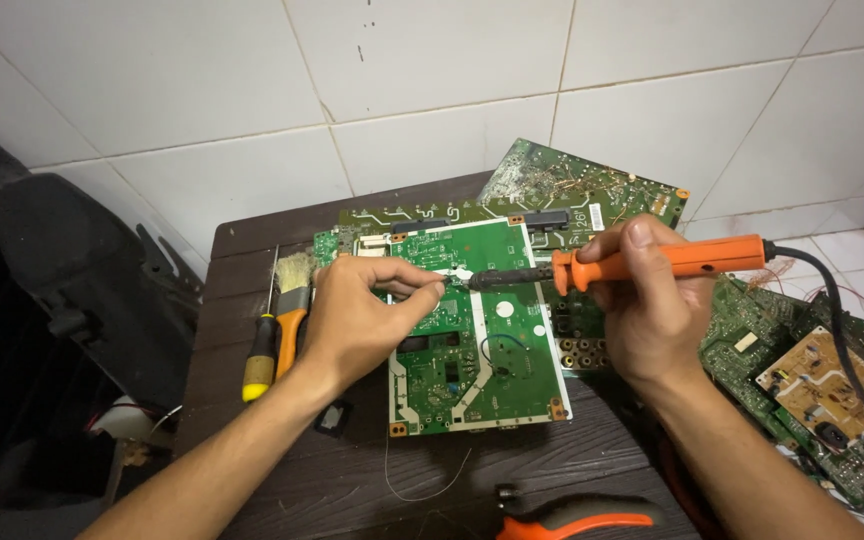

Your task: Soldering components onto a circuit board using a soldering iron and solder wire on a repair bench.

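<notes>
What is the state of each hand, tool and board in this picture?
Left hand: fingers pinched over the green circuit board.
Right hand: gripping the orange soldering iron, tip at the board.
Green circuit board: flat on the dark table.
Screwdriver: lying untouched.
Brush: lying untouched.
Orange pliers: lying untouched.

Two bare forearms enter from the lower edge of the view. Neither arm carries a sleeve, glove, watch, bracelet or strap along its visible length. The left hand (357,320) is bare, with no ring on the visible fingers. The right hand (642,310) is likewise bare and ringless, with a short, trimmed nail visible on the thumb. No markings appear on either forearm or hand.
</notes>
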